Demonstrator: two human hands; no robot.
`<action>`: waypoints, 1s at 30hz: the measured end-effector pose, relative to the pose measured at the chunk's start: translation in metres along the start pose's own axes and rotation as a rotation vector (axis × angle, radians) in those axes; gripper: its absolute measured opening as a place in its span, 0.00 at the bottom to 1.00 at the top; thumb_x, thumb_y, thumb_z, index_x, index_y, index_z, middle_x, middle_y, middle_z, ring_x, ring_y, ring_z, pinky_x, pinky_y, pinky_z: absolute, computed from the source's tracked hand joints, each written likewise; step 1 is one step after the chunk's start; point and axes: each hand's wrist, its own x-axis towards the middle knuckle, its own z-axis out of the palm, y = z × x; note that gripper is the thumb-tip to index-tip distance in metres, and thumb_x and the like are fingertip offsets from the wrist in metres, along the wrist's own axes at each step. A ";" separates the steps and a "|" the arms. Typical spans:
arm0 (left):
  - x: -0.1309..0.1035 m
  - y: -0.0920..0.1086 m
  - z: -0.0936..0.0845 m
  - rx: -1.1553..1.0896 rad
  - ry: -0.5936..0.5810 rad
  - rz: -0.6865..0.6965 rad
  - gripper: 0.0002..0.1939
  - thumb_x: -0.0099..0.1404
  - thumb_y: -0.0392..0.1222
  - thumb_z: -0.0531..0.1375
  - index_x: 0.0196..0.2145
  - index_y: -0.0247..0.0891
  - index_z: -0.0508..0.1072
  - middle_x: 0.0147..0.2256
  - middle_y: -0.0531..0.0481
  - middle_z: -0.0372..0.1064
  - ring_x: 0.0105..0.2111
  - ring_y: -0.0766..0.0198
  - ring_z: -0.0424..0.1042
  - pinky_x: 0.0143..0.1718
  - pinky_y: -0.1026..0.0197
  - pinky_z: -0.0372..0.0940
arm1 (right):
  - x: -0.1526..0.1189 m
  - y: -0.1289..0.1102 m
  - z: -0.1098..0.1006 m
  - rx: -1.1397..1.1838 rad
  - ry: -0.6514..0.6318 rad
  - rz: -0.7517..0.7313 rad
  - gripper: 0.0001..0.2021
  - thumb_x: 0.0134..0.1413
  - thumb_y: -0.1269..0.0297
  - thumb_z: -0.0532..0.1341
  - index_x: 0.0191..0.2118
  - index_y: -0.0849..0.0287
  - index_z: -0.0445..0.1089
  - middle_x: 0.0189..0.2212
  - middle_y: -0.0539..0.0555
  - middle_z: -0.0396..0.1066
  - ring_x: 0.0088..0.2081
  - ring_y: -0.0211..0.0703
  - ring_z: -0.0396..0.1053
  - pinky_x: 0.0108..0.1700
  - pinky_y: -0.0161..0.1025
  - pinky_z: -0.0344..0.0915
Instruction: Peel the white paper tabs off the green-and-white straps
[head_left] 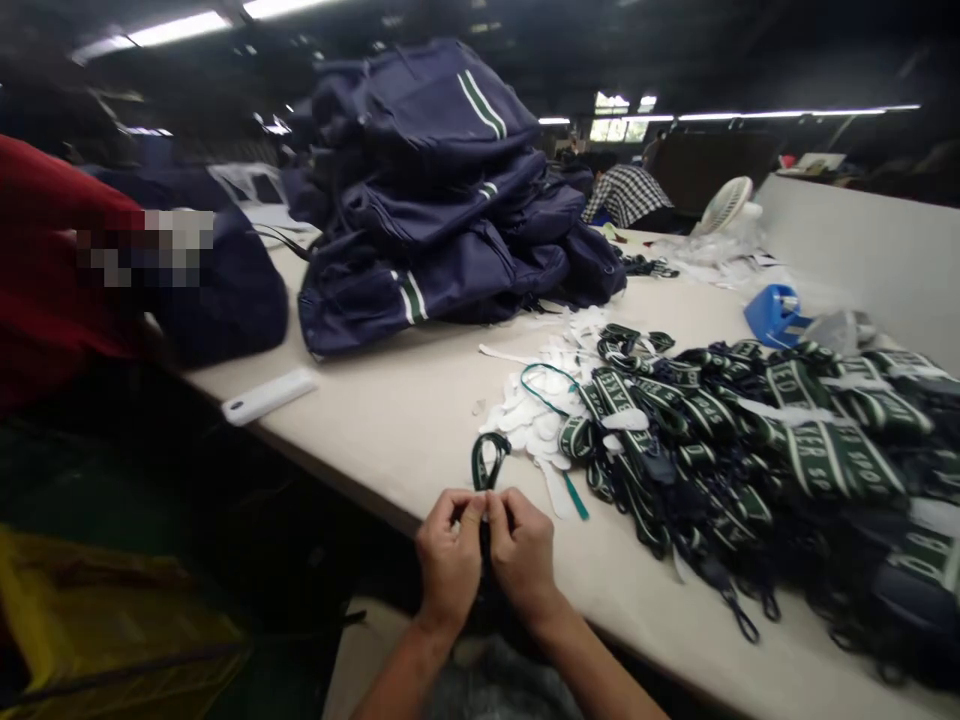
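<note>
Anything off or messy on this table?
Nothing damaged. The white phone-like case juts over the table edge, askew. White tabs lie scattered beside the tangled strap pile. Left hand and right hand pinch one strap at the near edge.

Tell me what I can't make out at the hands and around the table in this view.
- Head view: the strap below its loop is hidden between left hand and right hand.
- Lettering on the strap pile: blurred.
- Strap pile's right end: cut by the frame edge.
- Person in red: cut by the left edge.
</note>
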 end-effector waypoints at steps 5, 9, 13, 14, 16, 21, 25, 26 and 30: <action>0.006 0.006 -0.006 -0.246 0.060 -0.094 0.14 0.57 0.50 0.66 0.29 0.37 0.71 0.22 0.56 0.63 0.23 0.68 0.61 0.26 0.67 0.58 | 0.009 -0.010 -0.006 0.012 0.001 -0.030 0.19 0.65 0.55 0.52 0.23 0.57 0.58 0.19 0.47 0.58 0.22 0.35 0.54 0.28 0.35 0.49; 0.002 0.008 -0.008 -0.356 0.035 -0.123 0.14 0.55 0.47 0.69 0.29 0.36 0.71 0.22 0.56 0.63 0.22 0.71 0.60 0.22 0.69 0.57 | 0.011 -0.006 -0.009 0.130 -0.022 0.080 0.20 0.62 0.54 0.55 0.22 0.57 0.57 0.17 0.45 0.54 0.22 0.34 0.52 0.27 0.35 0.49; 0.003 0.014 -0.011 -0.481 0.007 -0.224 0.17 0.49 0.47 0.73 0.27 0.35 0.71 0.21 0.56 0.63 0.21 0.72 0.60 0.22 0.71 0.57 | 0.006 -0.002 -0.009 0.273 -0.054 0.159 0.20 0.61 0.53 0.57 0.21 0.57 0.56 0.17 0.44 0.52 0.22 0.34 0.50 0.27 0.35 0.49; 0.006 0.015 -0.012 -0.546 -0.023 -0.303 0.19 0.46 0.47 0.74 0.26 0.35 0.71 0.20 0.56 0.62 0.21 0.72 0.59 0.22 0.71 0.58 | 0.005 -0.002 -0.008 0.309 -0.059 0.177 0.20 0.60 0.53 0.57 0.21 0.57 0.55 0.18 0.44 0.52 0.23 0.34 0.50 0.27 0.34 0.49; 0.013 0.015 -0.014 -0.661 -0.104 -0.472 0.22 0.40 0.47 0.76 0.23 0.35 0.69 0.18 0.57 0.59 0.20 0.73 0.58 0.23 0.71 0.59 | 0.004 0.000 -0.007 0.375 -0.066 0.208 0.21 0.60 0.53 0.57 0.21 0.57 0.55 0.18 0.44 0.51 0.23 0.33 0.49 0.27 0.34 0.49; 0.023 0.004 -0.014 -0.707 -0.174 -0.552 0.26 0.36 0.49 0.77 0.24 0.34 0.68 0.17 0.58 0.56 0.20 0.74 0.54 0.21 0.72 0.58 | 0.003 0.008 0.001 0.395 -0.097 0.229 0.20 0.60 0.54 0.56 0.21 0.57 0.54 0.19 0.44 0.50 0.24 0.34 0.49 0.27 0.34 0.50; 0.016 -0.008 -0.010 -0.507 -0.173 -0.443 0.22 0.47 0.52 0.74 0.28 0.36 0.69 0.18 0.58 0.57 0.20 0.74 0.54 0.20 0.73 0.55 | -0.002 0.020 0.008 0.219 -0.085 0.236 0.19 0.62 0.54 0.54 0.23 0.57 0.55 0.20 0.44 0.53 0.25 0.35 0.53 0.29 0.35 0.51; 0.015 -0.009 -0.009 -0.466 -0.178 -0.424 0.22 0.49 0.53 0.72 0.28 0.37 0.68 0.19 0.59 0.56 0.20 0.74 0.53 0.19 0.74 0.54 | -0.002 0.021 0.008 0.191 -0.074 0.244 0.18 0.62 0.53 0.54 0.24 0.57 0.56 0.21 0.45 0.55 0.26 0.36 0.54 0.30 0.35 0.52; 0.018 -0.003 -0.008 -0.616 -0.305 -0.426 0.19 0.55 0.52 0.69 0.28 0.37 0.66 0.21 0.58 0.56 0.22 0.73 0.54 0.24 0.72 0.58 | 0.007 0.018 0.000 0.405 -0.111 0.275 0.14 0.61 0.50 0.56 0.39 0.58 0.63 0.30 0.49 0.66 0.32 0.39 0.64 0.36 0.36 0.61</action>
